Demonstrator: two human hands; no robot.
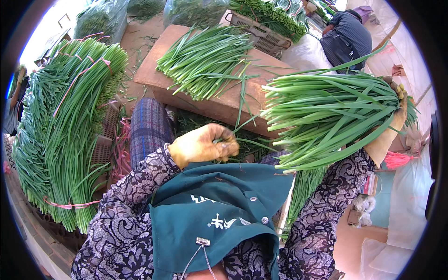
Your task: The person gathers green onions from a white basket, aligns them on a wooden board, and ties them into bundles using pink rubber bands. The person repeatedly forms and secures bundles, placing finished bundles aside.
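Observation:
My left hand (204, 145), in a yellowed glove, is above my lap with curled fingers. Bits of green leaf show between its fingers, and thin leaves trail beside it; the fingertips are slightly blurred. At the right, my right hand (399, 99), also gloved, grips a large loose bunch of garlic chives (325, 112) by the leafy end, the pale cut stems pointing left. Leaves cover much of that hand. In front of me, a loose pile of garlic chives (206, 63) lies across a brown block-like bench (210, 105), with a few stray leaves on its right part.
Tied chive bundles (77, 122) are stacked on plastic crates (101, 148) at my left, near pink ties (122, 150). More chives (308, 196) lie by my right arm. Beyond the bench are filled plastic bags (194, 14), a loaded crate (259, 33) and a bent-over person (346, 38).

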